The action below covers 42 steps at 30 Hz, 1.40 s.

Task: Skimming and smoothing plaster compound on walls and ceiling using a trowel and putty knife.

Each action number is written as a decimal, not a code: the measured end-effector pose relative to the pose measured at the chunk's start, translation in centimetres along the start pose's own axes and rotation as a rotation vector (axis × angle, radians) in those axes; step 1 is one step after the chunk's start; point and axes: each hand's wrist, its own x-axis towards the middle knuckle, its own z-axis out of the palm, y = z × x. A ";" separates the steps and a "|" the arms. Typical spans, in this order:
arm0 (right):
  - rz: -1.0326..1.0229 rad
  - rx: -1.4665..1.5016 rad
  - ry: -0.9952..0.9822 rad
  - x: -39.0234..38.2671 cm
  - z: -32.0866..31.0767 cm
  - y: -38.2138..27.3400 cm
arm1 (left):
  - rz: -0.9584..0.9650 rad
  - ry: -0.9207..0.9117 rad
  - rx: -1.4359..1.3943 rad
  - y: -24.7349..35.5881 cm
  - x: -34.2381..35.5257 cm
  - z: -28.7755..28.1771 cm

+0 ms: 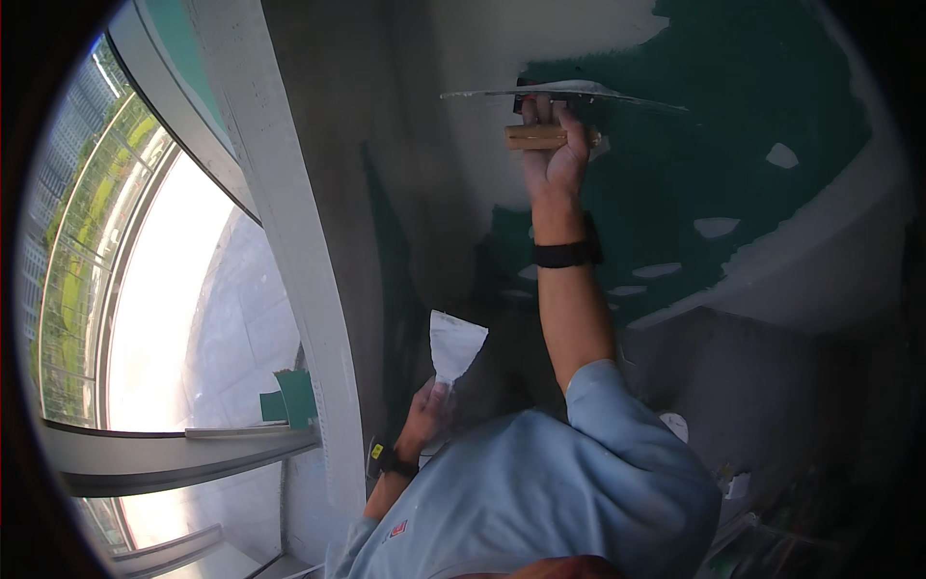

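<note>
My right hand (553, 172) is raised at the upper middle, its fingers wrapped round the wooden handle (532, 138) of a plastering trowel. The trowel's long thin blade (637, 97) is seen almost edge-on, against or close to the green board (637, 193); I cannot tell if it touches. Pale plaster lies along part of the blade. Lower down, at my left side, my left hand (422, 417) grips a putty knife (457, 344). Its broad, whitish blade points up and is coated with plaster. The knife's handle is mostly hidden in the hand.
Grey-white plaster (434, 164) covers part of the board, with small pale patches (717, 228) on the green. A pale upright post (299, 212) stands left, beside a curved window (145, 289). Green offcuts (292, 398) rest by the sill. Blurred clutter (735, 484) lies at the lower right.
</note>
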 end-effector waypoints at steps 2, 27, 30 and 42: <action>-0.010 0.030 0.083 1.0 0.5 0.8 | -0.001 -0.004 -0.003 -0.2 0.1 -0.1; -0.118 -0.054 0.490 9.7 7.6 2.6 | 0.090 0.137 0.157 4.1 1.2 1.8; -0.071 -0.149 0.485 11.7 10.6 -0.2 | 0.119 0.087 0.129 3.6 1.6 1.2; -0.074 -0.638 -0.757 8.3 17.9 -18.0 | 0.048 -0.101 -0.127 0.3 0.0 0.5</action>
